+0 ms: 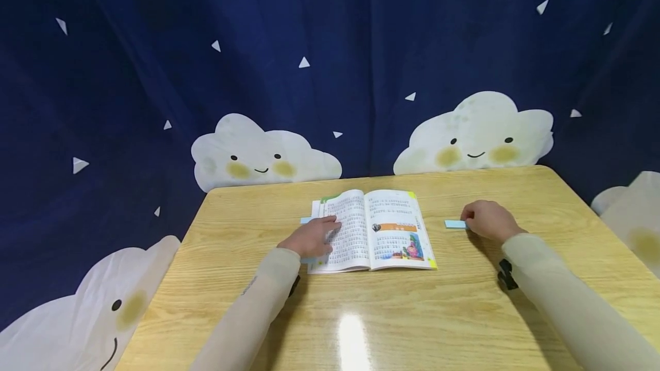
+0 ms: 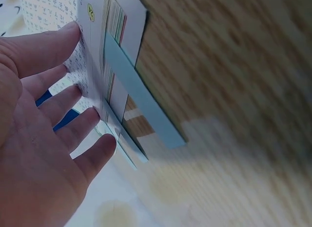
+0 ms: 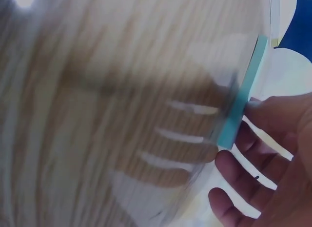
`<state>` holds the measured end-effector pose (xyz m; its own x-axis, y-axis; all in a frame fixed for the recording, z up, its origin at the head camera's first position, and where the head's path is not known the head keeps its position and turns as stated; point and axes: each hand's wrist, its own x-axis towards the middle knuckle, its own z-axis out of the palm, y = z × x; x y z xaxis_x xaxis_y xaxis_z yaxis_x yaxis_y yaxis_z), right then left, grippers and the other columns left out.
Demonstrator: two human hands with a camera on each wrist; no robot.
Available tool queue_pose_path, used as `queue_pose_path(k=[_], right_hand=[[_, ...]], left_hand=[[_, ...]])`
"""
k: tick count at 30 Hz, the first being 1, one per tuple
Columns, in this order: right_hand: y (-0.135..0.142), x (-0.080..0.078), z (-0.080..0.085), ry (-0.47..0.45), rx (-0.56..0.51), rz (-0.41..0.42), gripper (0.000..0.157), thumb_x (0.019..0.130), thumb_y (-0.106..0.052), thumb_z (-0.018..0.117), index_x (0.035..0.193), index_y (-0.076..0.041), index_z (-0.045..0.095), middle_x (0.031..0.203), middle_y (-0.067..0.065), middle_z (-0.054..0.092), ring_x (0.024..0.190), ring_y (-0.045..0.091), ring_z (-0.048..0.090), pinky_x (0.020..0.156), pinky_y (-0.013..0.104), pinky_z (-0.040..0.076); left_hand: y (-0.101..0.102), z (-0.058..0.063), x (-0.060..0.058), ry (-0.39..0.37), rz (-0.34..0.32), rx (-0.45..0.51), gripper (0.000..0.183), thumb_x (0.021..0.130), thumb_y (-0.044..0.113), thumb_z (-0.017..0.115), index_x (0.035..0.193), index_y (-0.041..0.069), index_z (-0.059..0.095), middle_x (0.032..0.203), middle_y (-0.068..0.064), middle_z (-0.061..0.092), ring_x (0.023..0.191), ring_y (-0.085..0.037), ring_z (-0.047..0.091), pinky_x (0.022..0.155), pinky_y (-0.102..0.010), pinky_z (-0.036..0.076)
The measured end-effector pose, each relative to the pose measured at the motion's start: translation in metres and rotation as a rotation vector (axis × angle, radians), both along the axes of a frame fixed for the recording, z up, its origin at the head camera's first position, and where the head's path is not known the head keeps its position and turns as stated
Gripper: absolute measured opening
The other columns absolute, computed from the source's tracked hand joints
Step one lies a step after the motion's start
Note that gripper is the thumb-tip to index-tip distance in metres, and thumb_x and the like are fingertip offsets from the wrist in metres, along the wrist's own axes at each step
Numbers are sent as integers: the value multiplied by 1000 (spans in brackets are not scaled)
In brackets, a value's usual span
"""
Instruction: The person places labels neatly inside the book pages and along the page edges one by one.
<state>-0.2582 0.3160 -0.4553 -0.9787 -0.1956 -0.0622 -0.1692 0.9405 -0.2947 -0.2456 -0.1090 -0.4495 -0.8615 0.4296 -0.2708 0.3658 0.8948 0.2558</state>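
Note:
An open book (image 1: pixel 390 210) with printed text and a coloured picture lies on the table. My left hand (image 1: pixel 311 237) rests on its left page, fingers spread and fairly straight, the fingertips touching the paper in the left wrist view. Several light blue strips (image 2: pixel 146 100) stick out from the book's left edge, between its pages. To the right of the book, my right hand (image 1: pixel 490 220) pinches another light blue strip (image 3: pixel 246 92) near one end with thumb and forefinger. The strip is at or just above the tabletop; which one is unclear. The other fingers curl loosely.
The wooden table (image 1: pixel 247 228) has rounded far corners and a bright reflection near the front. Behind it hangs a dark blue curtain (image 1: pixel 356 73) with white clouds and small triangles. Each wrist carries a dark strap or mount (image 1: pixel 507 275).

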Motion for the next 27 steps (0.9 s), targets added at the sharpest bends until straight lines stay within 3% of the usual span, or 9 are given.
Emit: queue_pose_path(k=[10,27], right_hand=[[1,4,3,-40,-52,-30,17,93,-13,56,93,-4,70,88,12,68,71,21,54,62,35,46],[-4,2,6,-34,-23,-67,12,90,-10,59,85,-6,69,81,9,67,67,22,53,55,32,42]], left_hand=[[-1,-1,1,8,-22,20,62,95,20,64,153,20,42,165,1,28,152,-26,29,124,-42,28],[0,2,4,10,-8,-19,62,96,21,62,154,23,40,165,4,28,152,-26,29,124,-44,28]])
